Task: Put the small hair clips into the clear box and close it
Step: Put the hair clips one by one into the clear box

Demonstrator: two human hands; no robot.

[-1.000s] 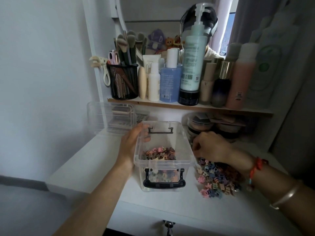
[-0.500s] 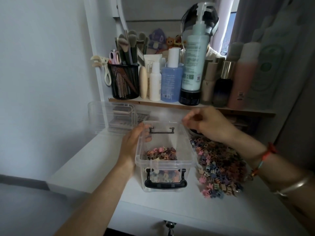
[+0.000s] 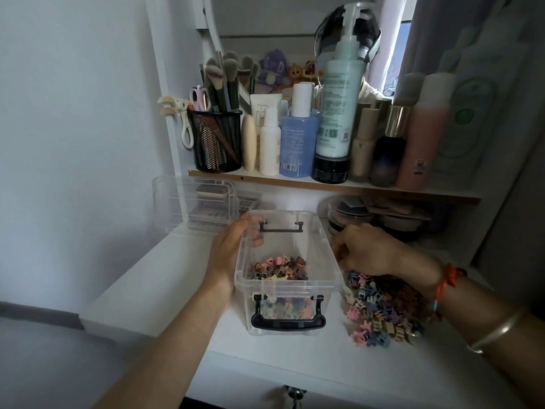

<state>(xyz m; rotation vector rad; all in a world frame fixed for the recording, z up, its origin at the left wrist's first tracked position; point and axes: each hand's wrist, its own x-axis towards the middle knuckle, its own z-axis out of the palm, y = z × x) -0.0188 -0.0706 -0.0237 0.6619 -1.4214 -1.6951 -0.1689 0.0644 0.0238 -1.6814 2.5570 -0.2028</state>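
Observation:
The clear box (image 3: 290,284) with black latch handles stands open on the white tabletop, with no lid on it. Small pastel hair clips (image 3: 280,268) lie in a heap on its floor. My left hand (image 3: 231,250) grips the box's left wall, thumb inside the rim. A larger pile of loose hair clips (image 3: 380,309) lies on the table just right of the box. My right hand (image 3: 367,250) rests low on the far end of that pile, fingers curled down towards the clips. Whether it holds any is hidden.
A clear organiser (image 3: 194,203) stands at the back left. Round jars (image 3: 348,215) sit under a low shelf (image 3: 324,184) crowded with bottles and a black mesh brush cup (image 3: 216,141). The table's front edge (image 3: 295,376) is near.
My right hand, raised over the box's back rim half a second ago, has come back down onto the clip pile to the right. My left hand has stayed on the box.

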